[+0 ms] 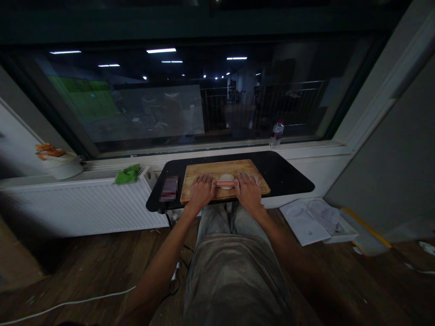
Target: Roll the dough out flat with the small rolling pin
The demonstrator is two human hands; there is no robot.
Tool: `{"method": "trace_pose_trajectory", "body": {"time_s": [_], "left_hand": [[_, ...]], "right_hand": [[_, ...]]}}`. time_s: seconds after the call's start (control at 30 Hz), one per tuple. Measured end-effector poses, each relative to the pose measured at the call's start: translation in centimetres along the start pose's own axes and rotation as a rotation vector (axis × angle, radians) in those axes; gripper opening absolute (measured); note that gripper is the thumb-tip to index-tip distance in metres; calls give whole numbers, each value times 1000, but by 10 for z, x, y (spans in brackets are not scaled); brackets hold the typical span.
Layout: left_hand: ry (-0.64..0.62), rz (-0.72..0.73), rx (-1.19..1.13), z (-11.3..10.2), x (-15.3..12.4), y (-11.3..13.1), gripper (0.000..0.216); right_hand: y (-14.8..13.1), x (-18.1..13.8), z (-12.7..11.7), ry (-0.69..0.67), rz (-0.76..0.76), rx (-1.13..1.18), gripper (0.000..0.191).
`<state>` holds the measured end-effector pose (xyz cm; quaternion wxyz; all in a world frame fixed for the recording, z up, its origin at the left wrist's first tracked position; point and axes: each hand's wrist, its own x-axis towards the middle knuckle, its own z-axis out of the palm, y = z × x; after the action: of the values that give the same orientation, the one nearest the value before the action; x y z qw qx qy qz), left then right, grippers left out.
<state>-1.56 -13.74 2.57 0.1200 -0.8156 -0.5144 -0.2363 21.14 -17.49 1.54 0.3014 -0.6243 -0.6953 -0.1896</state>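
A thin rolling pin (225,183) with a reddish stripe lies crosswise between my hands. My left hand (203,189) is closed over its left end, and my right hand (248,188) over its right end. Under the middle of the pin, and showing beyond it, is a round, pale piece of dough (226,177). Both hands rest low over the wooden cutting board (200,168), whose front edge is partly covered by my wrists. My palms hide the ends of the pin.
The board lies on a black tabletop (292,179), with a blurred-out flat item (169,188) at left. A water bottle (277,133) stands on the windowsill. Left, a green cloth (128,174) and a white pot (66,167) sit on the radiator (102,203). Papers (304,219) lie at lower right.
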Motion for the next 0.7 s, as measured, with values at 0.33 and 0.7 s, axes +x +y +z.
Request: {"method": "trace_pose_trajectory", "body": {"time_s": [0.33,0.7], "left_hand": [[-38,-17,14,-12,-5,7,43],[-51,-76,37,-3,5,16,53]], "right_hand": [[-1,-16,2,56,-16,18,51],[7,5,2,-65,-25,-5,59]]}}
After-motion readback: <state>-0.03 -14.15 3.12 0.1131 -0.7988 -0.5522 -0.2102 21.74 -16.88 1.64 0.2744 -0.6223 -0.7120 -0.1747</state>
